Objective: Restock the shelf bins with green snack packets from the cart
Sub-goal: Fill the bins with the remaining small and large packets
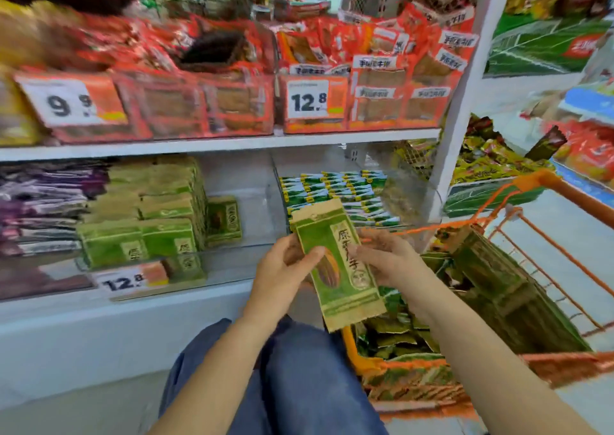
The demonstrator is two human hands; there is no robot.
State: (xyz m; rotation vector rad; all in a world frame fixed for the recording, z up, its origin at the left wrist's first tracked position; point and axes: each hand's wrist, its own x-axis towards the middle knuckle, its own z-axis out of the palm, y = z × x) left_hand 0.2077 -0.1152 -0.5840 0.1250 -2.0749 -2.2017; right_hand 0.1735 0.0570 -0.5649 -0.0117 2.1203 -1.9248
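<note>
Head view is showing both hands holding one green snack packet (335,261) upright in front of the lower shelf (212,143); the left hand (282,270) is curling its fingers round the packet's left edge, and the right hand (387,258) is pinching its right edge. Open room is lying in the clear bin (252,198) right of the stacked green packets (146,215), near a lone packet (223,221). To the right, the orange cart (545,258) is carrying more green packets (498,278). Above, red packets (375,69) are filling the upper bins.
</note>
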